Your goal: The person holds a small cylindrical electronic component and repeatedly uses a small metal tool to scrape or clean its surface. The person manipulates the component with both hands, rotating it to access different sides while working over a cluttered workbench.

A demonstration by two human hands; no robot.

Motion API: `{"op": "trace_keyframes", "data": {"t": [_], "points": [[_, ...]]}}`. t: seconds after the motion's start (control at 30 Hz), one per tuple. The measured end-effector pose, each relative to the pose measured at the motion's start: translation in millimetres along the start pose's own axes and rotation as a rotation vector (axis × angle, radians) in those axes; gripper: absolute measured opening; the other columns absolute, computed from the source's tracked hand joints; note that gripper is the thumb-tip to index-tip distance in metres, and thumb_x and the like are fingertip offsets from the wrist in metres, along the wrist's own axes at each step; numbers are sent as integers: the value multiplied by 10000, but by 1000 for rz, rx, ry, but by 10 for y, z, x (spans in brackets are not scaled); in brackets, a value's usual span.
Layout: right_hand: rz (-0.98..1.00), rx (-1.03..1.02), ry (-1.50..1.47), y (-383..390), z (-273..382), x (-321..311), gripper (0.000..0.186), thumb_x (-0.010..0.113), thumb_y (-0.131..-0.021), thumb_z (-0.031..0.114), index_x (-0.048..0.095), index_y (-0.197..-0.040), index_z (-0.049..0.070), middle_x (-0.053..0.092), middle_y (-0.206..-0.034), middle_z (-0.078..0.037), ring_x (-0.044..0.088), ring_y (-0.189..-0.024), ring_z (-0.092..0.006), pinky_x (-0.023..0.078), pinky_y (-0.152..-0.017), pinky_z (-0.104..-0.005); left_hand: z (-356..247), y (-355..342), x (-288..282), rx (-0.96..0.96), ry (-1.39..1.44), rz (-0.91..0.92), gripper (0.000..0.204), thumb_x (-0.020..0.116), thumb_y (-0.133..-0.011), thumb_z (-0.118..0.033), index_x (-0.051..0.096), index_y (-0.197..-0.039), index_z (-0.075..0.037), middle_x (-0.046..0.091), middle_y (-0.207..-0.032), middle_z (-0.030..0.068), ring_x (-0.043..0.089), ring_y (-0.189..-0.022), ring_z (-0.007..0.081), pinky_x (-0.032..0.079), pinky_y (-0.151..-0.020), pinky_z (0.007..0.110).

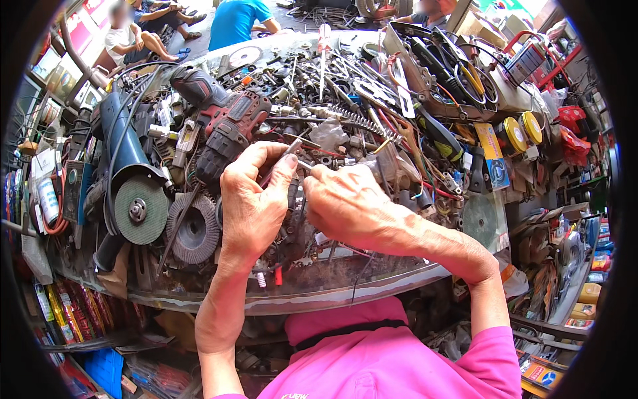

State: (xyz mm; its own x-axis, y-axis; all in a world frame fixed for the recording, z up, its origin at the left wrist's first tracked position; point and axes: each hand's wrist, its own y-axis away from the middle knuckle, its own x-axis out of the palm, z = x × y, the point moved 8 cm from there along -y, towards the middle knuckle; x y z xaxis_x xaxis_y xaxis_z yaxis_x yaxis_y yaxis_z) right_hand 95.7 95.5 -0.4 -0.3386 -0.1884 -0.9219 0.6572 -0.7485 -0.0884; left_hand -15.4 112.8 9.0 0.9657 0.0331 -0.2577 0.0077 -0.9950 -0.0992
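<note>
Both hands are close together over a cluttered bench. My left hand pinches a short, thin metal piece between thumb and fingers, its end sticking up past the thumb tip. My right hand is closed just beside it, fingertips on what looks like a thin pale rod or wire; its exact shape is hidden by the fingers. Behind my left hand lies a red and black cordless drill. Left of it are a blue angle grinder with a green disc and a flap disc.
Loose bolts, springs, pliers and wires pile across the bench. A metal case of cables stands back right, near yellow tins. Several people sit beyond the bench, one in a blue shirt. Shelves of packed goods crowd both sides.
</note>
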Motion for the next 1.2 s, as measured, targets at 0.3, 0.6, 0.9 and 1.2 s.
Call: {"op": "trace_keyframes", "data": {"t": [0.3, 0.6, 0.9, 1.2], "points": [[-178, 185, -383, 256, -424, -333, 154, 668, -809, 137, 633, -882, 5, 623, -740, -93, 623, -654, -191, 502, -616, -322, 37, 60, 114, -218, 307, 190, 177, 707, -887, -192, 589, -906, -61, 584, -731, -45, 487, -597, 5, 378, -529, 172], [-218, 338, -902, 349, -482, -348, 114, 656, -876, 77, 622, -948, -5, 604, -764, 28, 544, -689, -3, 440, -587, -180, 85, 91, 226, -220, 349, 239, 204, 723, -874, -181, 581, -948, -56, 677, -798, 20, 522, -543, 11, 320, -446, 143], [-328, 140, -940, 353, -399, -345, 127, 668, -879, 103, 622, -947, 5, 616, -749, -15, 500, -580, -27, 396, -486, -217, -16, 136, 307, -260, 529, 340, 165, 734, -842, -65, 636, -951, 11, 686, -805, 68, 593, -599, 66, 482, -484, 196], [-472, 47, -596, 421, -416, -388, 92, 709, -838, 54, 658, -903, 13, 577, -743, -26, 496, -562, -58, 377, -488, -228, 45, 14, 0, -243, 600, 89, 140, 697, -878, -104, 586, -940, -43, 706, -831, 114, 569, -500, 56, 305, -382, 143]]}}
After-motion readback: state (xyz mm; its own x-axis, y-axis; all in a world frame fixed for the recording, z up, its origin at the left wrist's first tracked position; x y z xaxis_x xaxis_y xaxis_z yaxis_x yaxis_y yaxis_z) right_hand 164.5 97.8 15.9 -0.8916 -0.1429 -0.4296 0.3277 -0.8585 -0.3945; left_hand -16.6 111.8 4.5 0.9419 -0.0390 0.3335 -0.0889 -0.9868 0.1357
